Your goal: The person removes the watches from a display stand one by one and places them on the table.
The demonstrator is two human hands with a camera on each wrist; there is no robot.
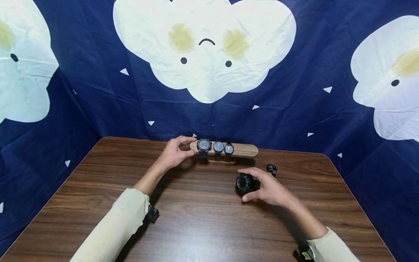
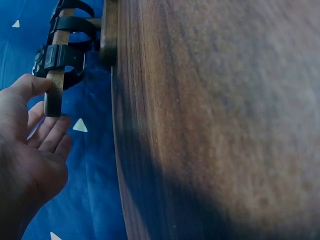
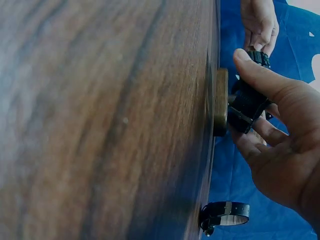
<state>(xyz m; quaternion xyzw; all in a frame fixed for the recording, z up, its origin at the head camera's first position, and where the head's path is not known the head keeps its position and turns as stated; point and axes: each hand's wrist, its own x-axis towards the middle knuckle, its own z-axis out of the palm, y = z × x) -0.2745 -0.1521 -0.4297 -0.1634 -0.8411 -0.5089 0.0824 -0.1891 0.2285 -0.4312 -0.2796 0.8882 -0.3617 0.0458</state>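
Observation:
On a wooden watch stand (image 1: 247,150) sit three dark watches side by side: a large round one (image 1: 204,145), a smaller round one (image 1: 218,147) and a squarish one (image 1: 229,149). My left hand (image 1: 175,153) pinches the bar's left end between thumb and fingers, clear in the left wrist view, where straps (image 2: 70,57) loop around the bar. My right hand (image 1: 271,188) holds a chunky black watch (image 1: 243,184) above the table, in front of the stand. In the right wrist view, thumb and fingers grip that watch (image 3: 246,105) from both sides.
Another black watch (image 1: 271,169) stands on the table just behind my right hand, its strap closed in a loop (image 3: 227,214). The brown wooden table (image 1: 196,225) ends at a blue cloth backdrop (image 1: 278,116) with white clouds, right behind the stand.

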